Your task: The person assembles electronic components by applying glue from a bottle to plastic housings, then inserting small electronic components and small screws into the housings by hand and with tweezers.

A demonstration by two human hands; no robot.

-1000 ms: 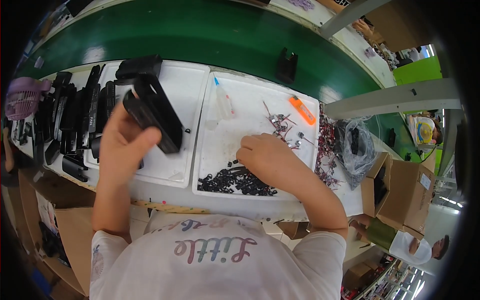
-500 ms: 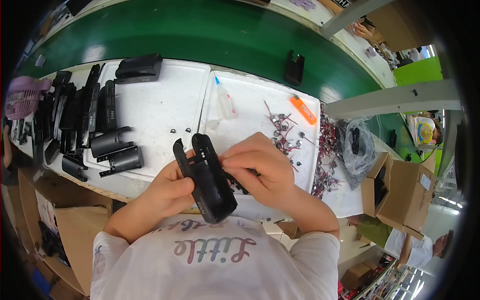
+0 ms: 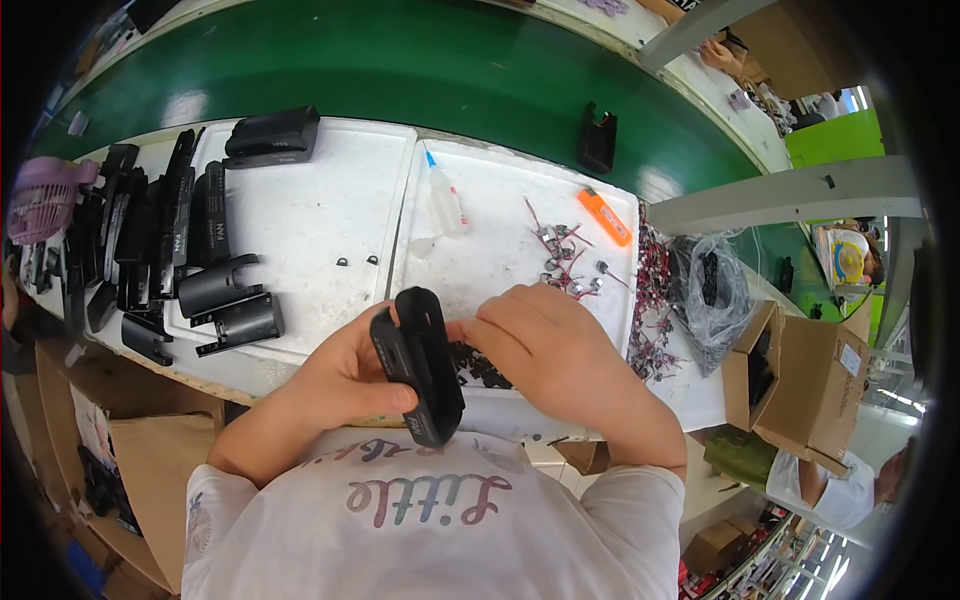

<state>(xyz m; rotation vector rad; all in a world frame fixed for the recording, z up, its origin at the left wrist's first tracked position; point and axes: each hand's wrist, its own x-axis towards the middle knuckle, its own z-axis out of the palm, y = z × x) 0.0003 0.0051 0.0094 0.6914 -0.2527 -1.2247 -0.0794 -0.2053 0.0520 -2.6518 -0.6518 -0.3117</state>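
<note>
Black, rigid plastic housing [image 3: 420, 365], probably light, sits clamped in your left hand [image 3: 335, 385] at the tabletop's [image 3: 300, 215] near edge; right hand [image 3: 545, 345] pinches its upper side.

White trays [image 3: 330, 215] on workbench [image 3: 700, 395], seemingly.

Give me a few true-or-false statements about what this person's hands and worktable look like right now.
1. The left hand holds a black plastic housing. True.
2. The right hand rests on the orange lighter. False: it is at the housing; the lighter lies apart, farther back on the white tray.
3. A small squeeze bottle lies on the tray. True.
4. The conveyor belt behind the trays is red. False: it is green.
5. More black housings lie to the person's left. True.
</note>
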